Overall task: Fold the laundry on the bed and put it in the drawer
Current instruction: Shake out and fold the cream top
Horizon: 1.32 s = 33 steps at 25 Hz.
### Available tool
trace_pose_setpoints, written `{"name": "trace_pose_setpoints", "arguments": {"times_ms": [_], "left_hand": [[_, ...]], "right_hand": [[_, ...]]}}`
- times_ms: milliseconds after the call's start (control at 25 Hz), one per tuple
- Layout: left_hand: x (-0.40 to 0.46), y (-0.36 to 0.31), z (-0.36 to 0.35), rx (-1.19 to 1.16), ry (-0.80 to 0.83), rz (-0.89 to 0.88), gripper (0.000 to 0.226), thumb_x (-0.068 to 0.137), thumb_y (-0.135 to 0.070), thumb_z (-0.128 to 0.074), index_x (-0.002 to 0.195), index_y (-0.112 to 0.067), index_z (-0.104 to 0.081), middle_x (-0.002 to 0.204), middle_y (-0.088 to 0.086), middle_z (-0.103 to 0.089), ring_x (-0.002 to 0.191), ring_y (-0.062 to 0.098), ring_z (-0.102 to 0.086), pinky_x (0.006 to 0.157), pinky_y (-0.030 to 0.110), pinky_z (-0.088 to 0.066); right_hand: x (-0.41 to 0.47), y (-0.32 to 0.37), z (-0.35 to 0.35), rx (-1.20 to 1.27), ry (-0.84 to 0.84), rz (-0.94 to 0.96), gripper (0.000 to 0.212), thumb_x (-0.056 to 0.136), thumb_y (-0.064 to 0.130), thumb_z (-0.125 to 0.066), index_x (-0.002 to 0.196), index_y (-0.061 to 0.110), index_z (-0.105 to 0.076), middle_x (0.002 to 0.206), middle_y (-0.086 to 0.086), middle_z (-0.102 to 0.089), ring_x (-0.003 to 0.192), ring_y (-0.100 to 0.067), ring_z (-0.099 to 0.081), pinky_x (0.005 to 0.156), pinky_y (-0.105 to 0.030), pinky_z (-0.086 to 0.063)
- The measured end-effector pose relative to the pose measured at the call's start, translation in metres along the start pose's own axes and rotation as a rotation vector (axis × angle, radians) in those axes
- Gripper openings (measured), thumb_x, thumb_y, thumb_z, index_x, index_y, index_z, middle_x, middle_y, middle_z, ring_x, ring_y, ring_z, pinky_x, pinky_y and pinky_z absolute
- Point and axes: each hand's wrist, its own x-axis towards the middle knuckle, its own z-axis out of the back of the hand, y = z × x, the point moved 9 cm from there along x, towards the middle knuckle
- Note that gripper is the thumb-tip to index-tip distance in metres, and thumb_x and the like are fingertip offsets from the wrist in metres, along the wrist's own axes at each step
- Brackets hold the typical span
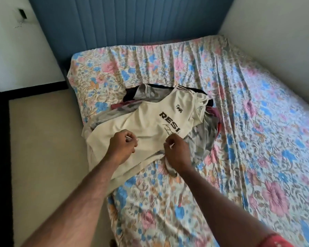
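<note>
A cream shirt (pixel 143 125) is spread over a heap of clothes (pixel 203 134) near the left edge of the bed (pixel 248 139). Its lower part is pinched by the left hand (pixel 123 145), fingers curled on the fabric. The hem, nearer the foot of the bed, is gripped by the right hand (pixel 177 152), apparently bunched beneath the palm, though blur obscures this. The heap lies under and beyond the shirt.
</note>
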Motion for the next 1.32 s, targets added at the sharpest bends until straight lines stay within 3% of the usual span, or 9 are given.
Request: {"name": "trace_pose_setpoints", "arguments": {"times_ms": [160,240,320,440,560,800,1000,1160,1320], "left_hand": [[0.045,0.008,-0.056,-0.049,-0.01,-0.026,0.001,0.093,-0.013,-0.066,0.093,-0.013,-0.065,0.084,0.006,-0.074,0.064,0.018,-0.069,0.06,0.027,-0.054],[0.056,0.014,-0.083,0.025,-0.004,-0.092,0.007,0.091,-0.018,-0.071,0.093,-0.017,-0.064,0.086,0.003,-0.072,0.072,0.016,-0.068,0.067,0.027,-0.055],[0.066,0.019,-0.097,0.079,-0.04,-0.165,0.016,0.087,-0.02,-0.077,0.096,-0.019,-0.062,0.092,-0.001,-0.069,0.082,0.013,-0.065,0.067,0.019,-0.049],[0.062,0.025,-0.112,0.31,-0.121,-0.288,0.037,0.079,-0.03,-0.084,0.107,-0.025,-0.06,0.105,-0.009,-0.059,0.098,0.014,-0.057,0.082,0.032,-0.05],[0.044,0.034,-0.139,0.681,-0.235,-0.373,0.027,0.085,-0.036,-0.076,0.109,-0.03,-0.066,0.11,-0.013,-0.062,0.104,0.013,-0.053,0.09,0.037,-0.044],[-0.024,0.033,-0.148,0.56,-0.484,-0.438,0.008,0.095,-0.024,-0.065,0.091,-0.027,-0.059,0.09,-0.012,-0.06,0.094,0.013,-0.054,0.085,0.039,-0.037],[-0.123,0.041,-0.202,0.554,-0.138,-0.277,0.016,0.099,-0.023,-0.061,0.086,-0.03,-0.053,0.088,-0.006,-0.065,0.08,0.014,-0.062,0.074,0.032,-0.052],[-0.179,0.069,-0.245,0.772,0.332,-0.012,0.009,0.092,-0.016,-0.067,0.098,-0.022,-0.066,0.111,0.004,-0.069,0.105,0.023,-0.064,0.093,0.039,-0.05],[-0.189,0.05,-0.25,0.481,0.073,-0.127,0.024,0.082,-0.037,-0.076,0.1,-0.024,-0.067,0.098,-0.004,-0.069,0.091,0.013,-0.067,0.085,0.034,-0.057]], "right_hand": [[0.093,-0.067,0.004,0.078,-0.078,-0.154,0.009,0.092,0.017,-0.063,0.101,0.017,-0.065,0.098,-0.001,-0.071,0.091,-0.025,-0.067,0.078,-0.033,-0.051],[0.123,-0.114,-0.01,0.185,-0.045,-0.342,0.039,0.087,0.029,-0.071,0.121,0.014,-0.059,0.116,-0.007,-0.068,0.101,-0.026,-0.065,0.085,-0.036,-0.054],[0.135,-0.148,-0.027,0.462,0.02,-0.539,0.067,0.074,0.043,-0.08,0.127,0.014,-0.053,0.121,-0.014,-0.067,0.096,-0.028,-0.068,0.069,-0.04,-0.06],[0.145,-0.172,-0.054,0.776,0.15,-0.559,0.057,0.084,0.035,-0.083,0.124,0.008,-0.052,0.11,-0.019,-0.067,0.075,-0.027,-0.067,0.043,-0.028,-0.051],[0.152,-0.188,-0.066,0.808,0.106,-0.435,0.038,0.089,0.029,-0.08,0.116,0.015,-0.058,0.109,-0.013,-0.069,0.092,-0.028,-0.07,0.062,-0.034,-0.06],[0.15,-0.183,-0.079,0.717,0.056,-0.216,0.02,0.094,0.033,-0.067,0.076,0.025,-0.064,0.099,-0.012,-0.072,0.105,-0.034,-0.067,0.101,-0.049,-0.052],[0.095,-0.2,-0.045,1.34,0.281,-0.337,0.013,0.095,0.023,-0.063,0.102,0.012,-0.068,0.091,-0.011,-0.072,0.082,-0.029,-0.072,0.072,-0.043,-0.062],[0.035,-0.224,-0.019,1.405,0.536,-0.393,0.074,0.062,0.028,-0.092,0.129,0.01,-0.064,0.114,-0.019,-0.073,0.104,-0.04,-0.07,0.081,-0.055,-0.059],[-0.073,-0.251,0.022,1.184,0.636,-0.213,0.029,0.085,0.003,-0.074,0.113,0.009,-0.069,0.103,-0.022,-0.075,0.095,-0.044,-0.072,0.081,-0.058,-0.059]]}}
